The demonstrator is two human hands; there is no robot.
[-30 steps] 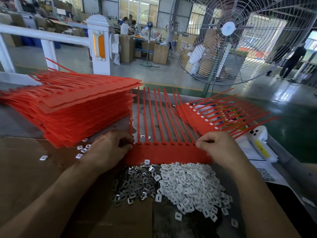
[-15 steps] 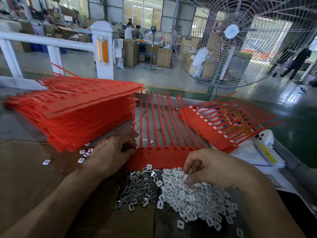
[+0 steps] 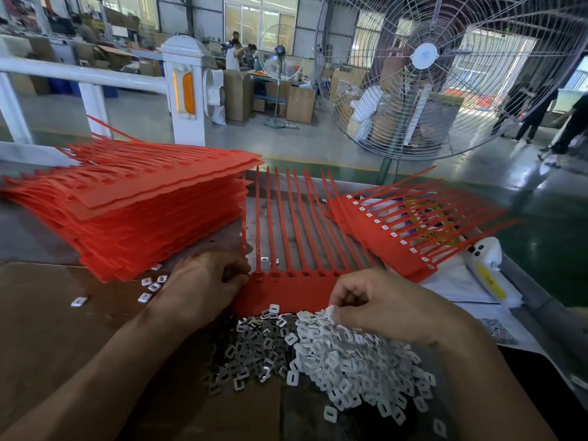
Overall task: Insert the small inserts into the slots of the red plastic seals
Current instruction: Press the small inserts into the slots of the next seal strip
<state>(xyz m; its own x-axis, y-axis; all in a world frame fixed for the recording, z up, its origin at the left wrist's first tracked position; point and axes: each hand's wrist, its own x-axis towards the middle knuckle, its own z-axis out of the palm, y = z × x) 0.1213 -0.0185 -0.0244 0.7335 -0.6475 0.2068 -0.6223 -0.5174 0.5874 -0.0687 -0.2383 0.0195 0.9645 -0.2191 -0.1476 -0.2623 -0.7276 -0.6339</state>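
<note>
The red seal strip (image 3: 288,289) lies flat just beyond both sets of fingers, its slots empty. The left hand (image 3: 203,286) still grips its left end, fingers curled. The right hand (image 3: 378,305), as half a second ago, pinches into the white inserts (image 3: 343,351); metal clips (image 3: 254,342) lie beside.

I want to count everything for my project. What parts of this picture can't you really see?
All in the head view:
- Right hand: its curled fingers hide whether they hold an insert from the white inserts.
- Red seal strip: both hands cover its ends, so its slots cannot all be counted.
- Left hand: its fingertips are tucked against the strip's edge.
- Stack of red seals: the sheets are too thin to count.
</note>
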